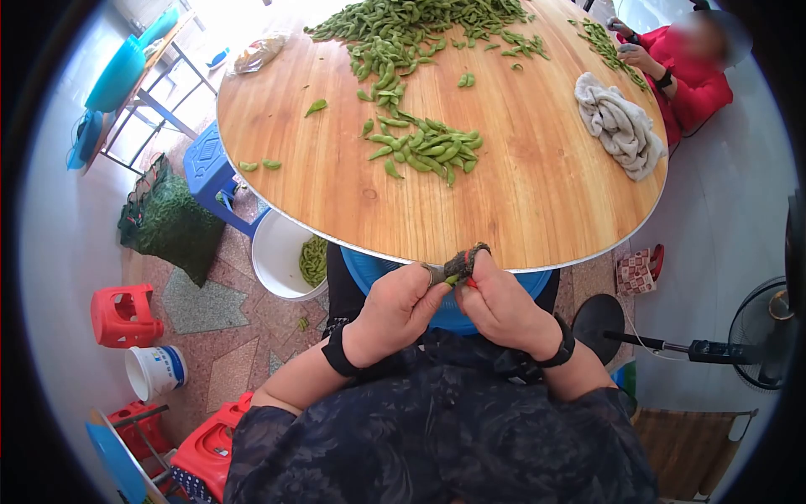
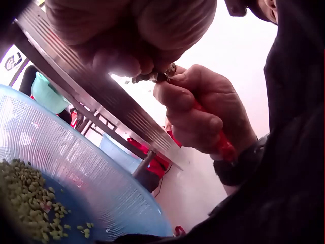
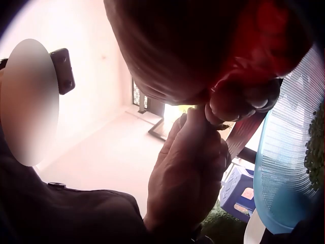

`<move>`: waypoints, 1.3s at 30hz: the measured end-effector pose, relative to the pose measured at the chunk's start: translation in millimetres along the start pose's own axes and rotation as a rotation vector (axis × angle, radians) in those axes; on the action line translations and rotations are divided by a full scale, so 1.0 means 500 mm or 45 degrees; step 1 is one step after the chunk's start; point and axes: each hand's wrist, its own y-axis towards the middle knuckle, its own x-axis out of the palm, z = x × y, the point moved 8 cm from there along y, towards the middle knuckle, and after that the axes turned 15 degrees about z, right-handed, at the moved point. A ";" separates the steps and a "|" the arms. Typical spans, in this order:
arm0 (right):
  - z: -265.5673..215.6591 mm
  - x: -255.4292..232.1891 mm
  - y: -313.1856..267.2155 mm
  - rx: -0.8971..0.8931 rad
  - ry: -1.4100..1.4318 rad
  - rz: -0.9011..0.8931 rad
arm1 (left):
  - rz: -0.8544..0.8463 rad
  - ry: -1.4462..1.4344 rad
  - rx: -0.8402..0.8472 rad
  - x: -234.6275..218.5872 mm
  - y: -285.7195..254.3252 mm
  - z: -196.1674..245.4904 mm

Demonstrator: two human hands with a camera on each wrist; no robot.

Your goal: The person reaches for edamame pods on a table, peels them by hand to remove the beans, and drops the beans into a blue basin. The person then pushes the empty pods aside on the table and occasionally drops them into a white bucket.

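Just off the table's near edge, my left hand (image 1: 395,304) and right hand (image 1: 510,312) meet. A green soybean pod (image 1: 452,279) is pinched between the left thumb and fingers, its end reaching the right hand. Curled right fingers grip a slim red, handle-like thing (image 2: 226,145); its kind is mostly hidden in the fist. Dark speckled wrapping (image 1: 457,264) sits at the right fingertips. Below both hands is a blue mesh basket (image 2: 122,190) with shelled green beans (image 2: 30,198) in it. Loose pods (image 1: 432,149) lie on the table ahead.
The round wooden table (image 1: 529,185) bears a large pod heap (image 1: 411,25) and a grey cloth (image 1: 617,126). Another person (image 1: 693,76) sits at the far right handling pods. A white bucket (image 1: 273,260), a blue stool (image 1: 210,168) and red stools (image 1: 124,315) stand left; a fan (image 1: 760,332) stands right.
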 end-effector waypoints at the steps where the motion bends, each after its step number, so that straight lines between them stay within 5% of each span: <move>1: 0.000 0.001 0.001 0.001 0.000 0.002 | 0.009 0.038 0.094 -0.001 0.001 0.009; 2: -0.003 0.001 0.004 -0.019 -0.014 0.011 | 0.009 0.037 0.095 -0.002 0.002 0.012; 4: -0.006 0.001 0.005 -0.043 -0.028 0.017 | -0.175 -0.549 -0.785 0.029 -0.024 -0.052; 5: -0.014 0.001 0.003 -0.102 -0.039 0.027 | -0.172 -0.550 -0.787 0.027 -0.023 -0.057; 7: -0.031 -0.003 0.005 -0.158 -0.048 0.031 | -0.323 -1.414 -1.497 0.070 -0.062 -0.065; 8: -0.056 -0.002 0.006 -0.354 -0.247 -0.057 | -0.388 -1.522 -1.552 0.074 -0.063 -0.055; 9: -0.076 0.003 0.004 -0.551 -0.445 -0.144 | -0.384 -1.523 -1.554 0.075 -0.064 -0.059; 12: -0.055 -0.008 0.013 -0.451 -0.567 -0.294 | -0.404 -1.519 -1.546 0.084 -0.065 -0.064; 14: -0.038 -0.022 0.019 -0.325 -0.305 -0.258 | -0.349 -0.781 -0.908 0.055 -0.030 -0.061; 15: -0.031 -0.031 0.023 -0.205 -0.039 -0.223 | -0.353 -0.787 -0.907 0.061 -0.031 -0.057; 17: -0.030 -0.036 0.028 -0.192 -0.078 -0.228 | -0.117 -0.309 -0.233 0.029 0.009 -0.013; 21: -0.021 -0.032 0.028 -0.144 -0.191 -0.193 | -0.185 -0.291 -0.381 0.022 -0.003 -0.033; 24: -0.029 -0.011 0.021 -0.178 -0.419 -0.294 | -0.025 -0.208 -0.435 -0.060 -0.007 -0.035; 28: -0.063 -0.011 0.048 -0.188 -0.658 -0.377 | 0.554 -0.244 -0.641 -0.226 -0.064 -0.142; 30: -0.089 -0.029 0.095 -0.234 -0.693 -0.197 | 0.711 -0.216 -0.668 -0.304 -0.096 -0.194; 32: -0.100 -0.013 0.151 -0.359 -0.707 -0.126 | 0.630 0.784 -0.463 -0.378 -0.126 -0.212; 35: -0.107 0.029 0.222 -0.517 -0.726 -0.016 | 0.578 0.881 -0.529 -0.406 -0.146 -0.211; 39: -0.082 0.088 0.279 -0.617 -0.889 0.075 | 0.746 0.177 -0.630 -0.359 -0.159 -0.220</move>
